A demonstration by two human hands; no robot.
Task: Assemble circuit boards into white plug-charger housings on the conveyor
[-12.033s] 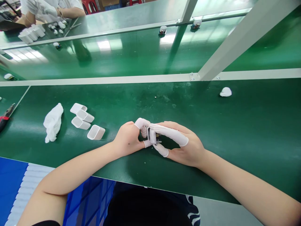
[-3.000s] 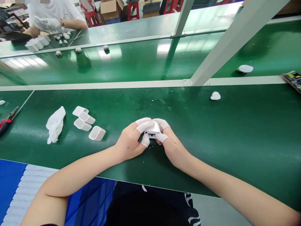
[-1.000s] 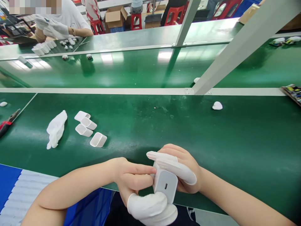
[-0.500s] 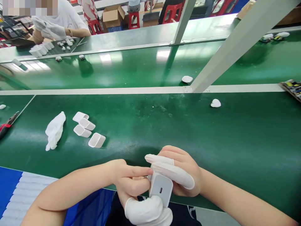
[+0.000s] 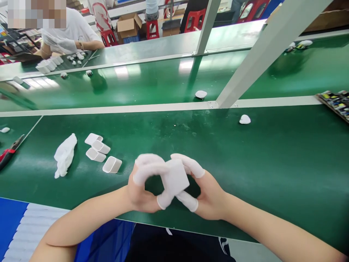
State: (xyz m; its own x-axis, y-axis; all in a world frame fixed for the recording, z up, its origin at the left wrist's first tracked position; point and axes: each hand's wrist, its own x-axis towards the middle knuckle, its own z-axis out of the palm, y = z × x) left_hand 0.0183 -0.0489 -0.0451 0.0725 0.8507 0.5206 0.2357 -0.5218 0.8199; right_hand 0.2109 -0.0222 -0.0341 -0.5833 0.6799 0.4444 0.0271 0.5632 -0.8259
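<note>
Between both hands is a white charger [image 5: 176, 177], a small box held over the near edge of the green bench. My left hand [image 5: 144, 183] grips its left side with thumb and fingers, white finger cots on the tips. From the right, my right hand [image 5: 205, 189] pinches it too, thumb low and fingers above, also in finger cots. The port face seen earlier is turned out of sight. To the left lie several hollow white charger shells [image 5: 112, 165] and a crumpled white cloth or glove [image 5: 65, 154].
Red-handled pliers [image 5: 11, 153] lie far left. A white metal rail [image 5: 122, 110] and a slanted post [image 5: 253, 69] stand beyond the work surface. Behind the rail runs a green conveyor belt [image 5: 152, 85] carrying small parts. A tray of circuit boards [image 5: 335, 103] sits right; a co-worker [image 5: 79, 31] sits across.
The charger has been raised away from my body and turned, so its port face no longer shows. Both hands have moved up with it and changed their hold.
</note>
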